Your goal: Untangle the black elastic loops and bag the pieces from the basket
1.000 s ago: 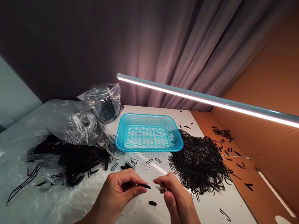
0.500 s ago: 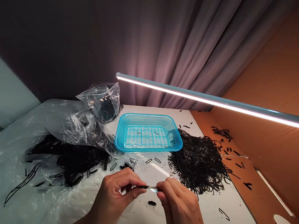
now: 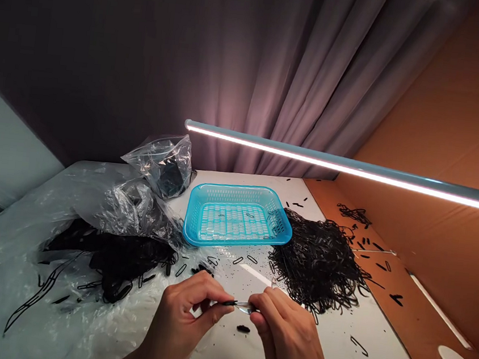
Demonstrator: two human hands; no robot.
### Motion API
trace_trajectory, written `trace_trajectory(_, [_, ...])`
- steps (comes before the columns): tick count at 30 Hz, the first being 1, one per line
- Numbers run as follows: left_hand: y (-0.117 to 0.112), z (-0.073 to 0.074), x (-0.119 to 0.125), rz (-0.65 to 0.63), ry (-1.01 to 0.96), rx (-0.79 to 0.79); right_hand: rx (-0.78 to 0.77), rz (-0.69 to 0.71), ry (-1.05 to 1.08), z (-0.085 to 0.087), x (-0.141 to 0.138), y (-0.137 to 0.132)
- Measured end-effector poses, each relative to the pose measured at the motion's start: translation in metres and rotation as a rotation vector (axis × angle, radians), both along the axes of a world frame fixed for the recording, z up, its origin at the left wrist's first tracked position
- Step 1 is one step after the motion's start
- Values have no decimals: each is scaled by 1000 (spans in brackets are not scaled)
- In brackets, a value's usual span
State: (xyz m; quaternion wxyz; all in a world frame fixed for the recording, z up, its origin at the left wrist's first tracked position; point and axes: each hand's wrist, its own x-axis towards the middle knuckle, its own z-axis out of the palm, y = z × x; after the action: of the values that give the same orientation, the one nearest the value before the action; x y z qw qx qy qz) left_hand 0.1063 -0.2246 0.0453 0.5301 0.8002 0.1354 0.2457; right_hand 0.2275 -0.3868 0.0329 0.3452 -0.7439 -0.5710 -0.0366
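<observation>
My left hand (image 3: 185, 316) is closed, its thumb and forefinger pinching a small black rubber piece (image 3: 230, 302). Facing it, my right hand (image 3: 289, 334) is closed around a small shiny metal tool (image 3: 245, 307). The tool's tip meets the black piece or lies just beside it; its exact kind is hidden by the fingers. Below the gap between my hands, a small dark clump (image 3: 243, 329) lies on the white table (image 3: 221, 354). Beyond them stands a blue plastic basket (image 3: 236, 245) with a few thin black loops inside.
A large heap of black rubber strips (image 3: 325, 263) lies right of the basket. On the left, clear plastic sheeting (image 3: 91, 329) carries a black bundle (image 3: 128, 259), near a clear bag (image 3: 168, 166) with dark contents. A lit tube lamp (image 3: 343, 170) crosses above the table. Cardboard (image 3: 423, 347) borders the right side.
Both hands stay almost in place, still holding the black piece and the metal tool. The tool's tip has turned slightly and shows more of its curved shape. My view has tilted a little.
</observation>
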Motion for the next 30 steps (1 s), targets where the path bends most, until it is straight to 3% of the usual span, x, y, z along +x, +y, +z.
trace_trajectory(8, [-2, 3, 0, 13, -14, 63, 25, -15, 6, 0, -2, 2])
trace_trajectory(23, [-1, 4, -1, 38, -14, 19, 12, -9, 5, -6, -4, 7])
trace_trajectory(27, [-1, 1, 0, 35, 25, -78, 58, -31, 71, -12, -8, 8])
trace_trajectory(30, [-2, -4, 2, 15, 62, -265, 80, -30, 310, -19, -12, 8])
